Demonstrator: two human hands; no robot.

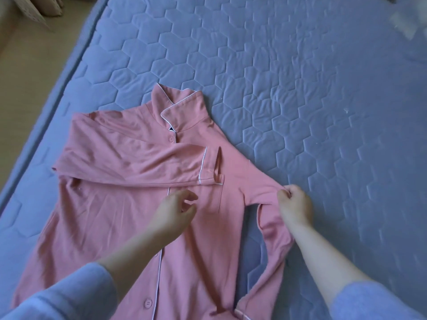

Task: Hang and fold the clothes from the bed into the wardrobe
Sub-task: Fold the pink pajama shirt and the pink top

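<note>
blue cuffs [69,294] at the near edge, and the pink pyjama shirt [120,215] lies buttoned, face up on the mattress [300,88]. left-side sleeve [138,162] is already folded across the chest. right hand [294,204] pinches the right-side sleeve [275,234] near the armpit, while left hand [175,211] hovers over the chest, fingers loose and spread. body folds and the wardrobe trip remain, i judge.

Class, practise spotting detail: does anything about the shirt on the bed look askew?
The pink shirt is lopsided: the folded sleeve lies across the chest, the loose sleeve trails off to the side, pinched by the right hand.
</note>
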